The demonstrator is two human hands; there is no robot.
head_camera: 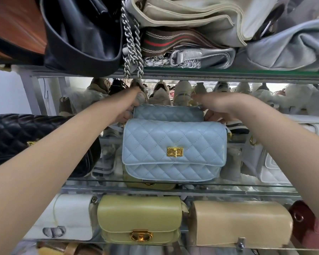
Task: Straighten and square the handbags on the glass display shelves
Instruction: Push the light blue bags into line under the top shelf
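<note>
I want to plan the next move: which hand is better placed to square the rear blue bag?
Left, I think. The left hand already grips the left end of the rear blue bag, while the right hand sits at its right end with fingers spread, seemingly only touching.

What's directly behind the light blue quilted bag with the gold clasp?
A second, darker blue quilted bag stands right behind the light blue bag, with the left hand and right hand at its ends. Its lower part is hidden.

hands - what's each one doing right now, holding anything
Left hand: on the left end of the rear blue bag; fingers hidden, grip cannot be told.
Right hand: on that bag's right end, fingers curled down beside it; grip unclear.
</note>
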